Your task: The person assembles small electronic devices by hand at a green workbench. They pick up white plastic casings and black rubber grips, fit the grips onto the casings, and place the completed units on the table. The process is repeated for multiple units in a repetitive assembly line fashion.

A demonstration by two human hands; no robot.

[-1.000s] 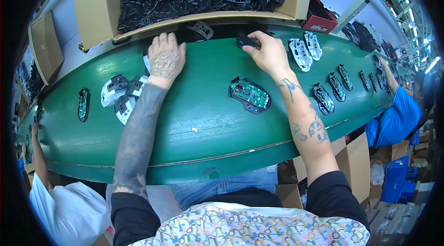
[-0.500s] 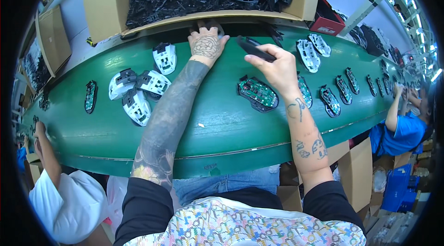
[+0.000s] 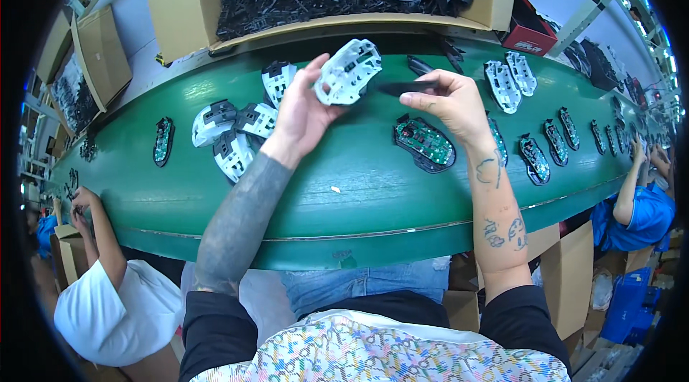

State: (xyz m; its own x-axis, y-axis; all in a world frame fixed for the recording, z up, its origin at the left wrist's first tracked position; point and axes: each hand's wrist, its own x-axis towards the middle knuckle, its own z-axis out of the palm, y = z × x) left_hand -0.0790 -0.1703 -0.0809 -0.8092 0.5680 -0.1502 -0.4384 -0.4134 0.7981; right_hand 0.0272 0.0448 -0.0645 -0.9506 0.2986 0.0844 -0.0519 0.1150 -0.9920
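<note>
My left hand (image 3: pixel 305 113) is closed round the edge of a white computer mouse shell (image 3: pixel 349 72), tilted above the green belt with its ribbed inside showing. My right hand (image 3: pixel 456 105) pinches a thin, dark curved plastic piece (image 3: pixel 402 87) between thumb and fingers. Motion blurs that piece, and its tip points toward the shell. Below the right hand lies a black mouse base with a green circuit board (image 3: pixel 425 143). Several white-and-black mouse shells (image 3: pixel 233 156) are grouped to the left, and two white shells (image 3: pixel 502 86) lie at the right.
Beyond the belt (image 3: pixel 330 213) stands a cardboard box (image 3: pixel 176 1) of small black parts. A red box (image 3: pixel 527 37) is at its right. More mouse bases with boards (image 3: pixel 532 159) line the belt's right side; one (image 3: pixel 163 141) lies left. Co-workers (image 3: pixel 118 310) sit at both sides.
My left hand has come back from the box's near edge, turned palm up, and now holds up the white mouse shell. My right hand keeps the dark piece, now lowered level beside the shell.
</note>
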